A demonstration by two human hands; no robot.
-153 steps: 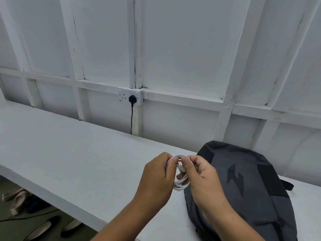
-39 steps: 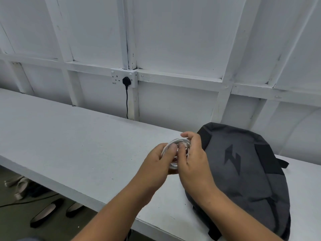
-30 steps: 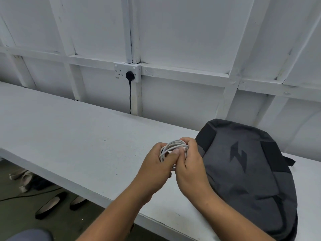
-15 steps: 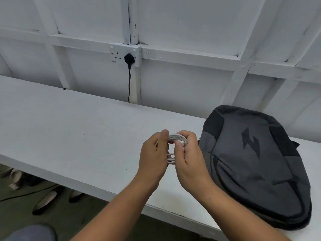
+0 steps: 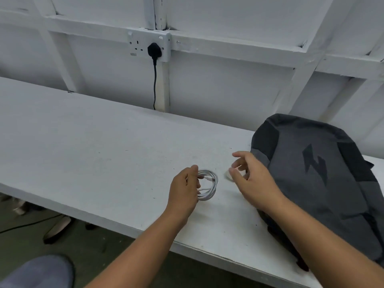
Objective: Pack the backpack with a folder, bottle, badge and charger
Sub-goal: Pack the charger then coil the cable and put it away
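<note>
Left hand [image 5: 184, 189]: bare, no rings or watch
Right hand [image 5: 252, 179]: bare, no rings or watch
Forearms: bare, unsleeved
Garment [image 5: 37, 273]: blue-grey fabric at lower left

No readable text, brand names or numbers are seen anywhere. One sign only: a dark zigzag lightning-bolt emblem [image 5: 314, 164] is printed on the grey backpack [image 5: 324, 183], just right of the right hand [image 5: 252, 178]. Markings on the wall socket [image 5: 148, 46], well above and beyond the left hand [image 5: 184, 191], are too small to be read.
</note>
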